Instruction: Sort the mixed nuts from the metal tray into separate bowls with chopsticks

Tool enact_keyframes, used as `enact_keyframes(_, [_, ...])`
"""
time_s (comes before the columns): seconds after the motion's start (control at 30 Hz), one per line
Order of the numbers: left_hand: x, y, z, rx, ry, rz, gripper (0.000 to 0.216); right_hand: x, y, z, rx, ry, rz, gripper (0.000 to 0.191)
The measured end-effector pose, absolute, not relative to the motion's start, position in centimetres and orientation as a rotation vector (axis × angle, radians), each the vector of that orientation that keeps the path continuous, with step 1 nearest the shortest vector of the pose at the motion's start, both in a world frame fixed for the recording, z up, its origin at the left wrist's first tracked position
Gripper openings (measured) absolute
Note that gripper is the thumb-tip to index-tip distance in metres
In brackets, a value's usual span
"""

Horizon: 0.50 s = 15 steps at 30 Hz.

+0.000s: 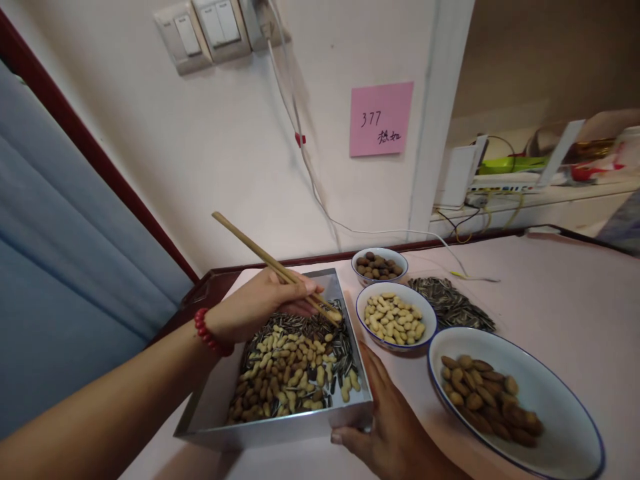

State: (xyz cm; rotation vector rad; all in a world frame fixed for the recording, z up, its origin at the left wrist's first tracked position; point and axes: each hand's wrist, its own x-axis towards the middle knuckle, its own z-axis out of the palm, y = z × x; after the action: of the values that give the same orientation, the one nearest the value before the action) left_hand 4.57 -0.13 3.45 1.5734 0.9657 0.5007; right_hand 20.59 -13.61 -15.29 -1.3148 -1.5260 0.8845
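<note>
My left hand [285,293], a red bead bracelet at its wrist, grips a pair of wooden chopsticks [255,248]. Their tips meet at a pale peanut [336,315] just above the contents of a grey metal box [280,427]. Inside the box lie mixed peanuts [295,353], striped sunflower seeds [343,350] and brown nuts [270,387]. My right hand [390,420] holds the box's near right corner, thumb at the front wall and fingers along the right side.
Right of the box stand a bowl of round brown nuts [379,267], a bowl of peanuts [395,319] and a larger oval bowl of almond-like nuts [485,393]. A heap of sunflower seeds [450,303] lies beside them. A white cable [390,231] crosses the table's back.
</note>
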Motion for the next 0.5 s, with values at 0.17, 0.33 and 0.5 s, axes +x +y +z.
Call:
enact_keyframes(0.17, [9.7,0.2,4.2,1.591,0.857,0.558,0.032,20.5,-13.6,-14.5,-1.373,-1.515,0.888,0.117])
enact_keyframes(0.33, [12.5,0.2,3.2,1.646,0.864,0.518,0.036,20.4,-13.6,-13.7,-1.458,-1.508,0.948,0.116])
enact_keyframes(0.5, [9.9,-0.1,3.9,1.697,0.882,0.556,0.035,20.4,-13.7,-13.3,-1.471,-1.504,0.937,0.116])
